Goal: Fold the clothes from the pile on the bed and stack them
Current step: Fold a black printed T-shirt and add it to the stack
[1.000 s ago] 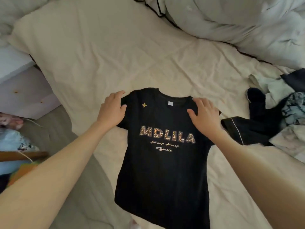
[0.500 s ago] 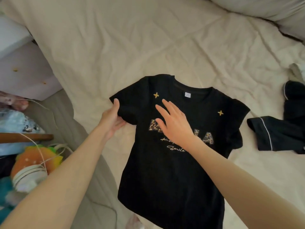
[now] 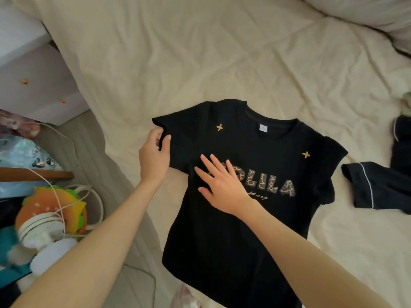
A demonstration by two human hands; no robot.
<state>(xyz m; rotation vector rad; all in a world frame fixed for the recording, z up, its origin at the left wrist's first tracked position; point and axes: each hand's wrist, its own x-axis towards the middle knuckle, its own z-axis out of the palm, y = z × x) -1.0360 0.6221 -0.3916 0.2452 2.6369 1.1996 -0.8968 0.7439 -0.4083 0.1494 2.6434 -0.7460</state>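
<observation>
Black T-shirt (image 3: 233, 218) spread face-up on the cream bedsheet (image 3: 200, 63), collar toward the far side, hem hanging off the near edge of the bed. Leopard-print lettering (image 3: 270, 185) across the chest, partly covered; below it, a script word reading "Keep". Two small gold stars (image 3: 219, 127) near the shoulders, a white neck label (image 3: 263, 127) inside the collar.

Left hand (image 3: 154, 156) at the T-shirt's left sleeve, thumb on top and fingers curled under, pinching the sleeve fabric, which lifts slightly off the sheet there. Right hand (image 3: 222, 182) flat on the chest of the T-shirt, fingers straight and spread apart, pressing down over the first letters of the print (palm side hidden against the cloth).

To the right of the T-shirt, just beside its other sleeve but not touching it, a dark garment with white piping (image 3: 378, 187), lying crumpled on the sheet. Beyond the T-shirt, at the upper right corner, the edge of a pale duvet (image 3: 367, 10).

Left of the T-shirt, off the bed: a white cabinet (image 3: 33, 74) with small orange knobs, a burger-shaped plush toy (image 3: 55, 210), white cables (image 3: 66, 138) looping over it, and a small white device (image 3: 42, 230), blurred.
</observation>
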